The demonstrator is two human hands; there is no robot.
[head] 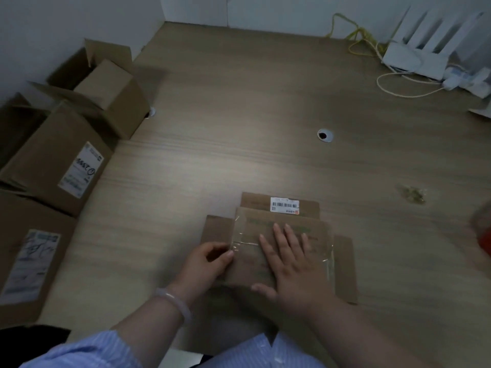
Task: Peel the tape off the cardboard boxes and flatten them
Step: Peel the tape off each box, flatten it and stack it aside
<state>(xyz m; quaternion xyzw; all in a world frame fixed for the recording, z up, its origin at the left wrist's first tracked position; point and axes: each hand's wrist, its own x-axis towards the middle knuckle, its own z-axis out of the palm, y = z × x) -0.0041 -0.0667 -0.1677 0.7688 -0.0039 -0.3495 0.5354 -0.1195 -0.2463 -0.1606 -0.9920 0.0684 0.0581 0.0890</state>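
One flattened brown cardboard box (345,266) lies at six o'clock on the pale wooden table (239,102). The right hand (289,264) presses it flat-palmed, fingers straight. The left hand (210,264) pinches the clear tape strip (244,232) at the box's nine o'clock edge. Farther off, open brown cardboard boxes (53,160) stand at nine o'clock and a white router (414,59) at one.
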